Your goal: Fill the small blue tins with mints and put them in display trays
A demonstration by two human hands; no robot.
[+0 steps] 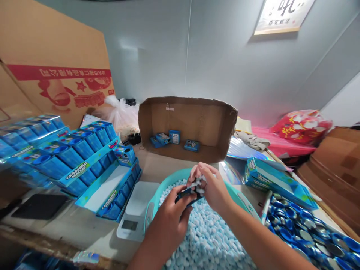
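Turquoise basin rim (180, 174) near hands (172, 210) (216, 187), room above

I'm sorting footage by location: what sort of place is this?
Probably a small sweet-packing workroom, judging by the round turquoise plastic tub full of small pale-blue pieces, the blue cardboard display trays marked "CARAMELO MACIZO", and the flat white electronic scale.

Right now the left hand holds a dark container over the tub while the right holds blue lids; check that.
Not lids: the head view shows the right hand holding pale pellets. The left hand holds the dark container over the tub.
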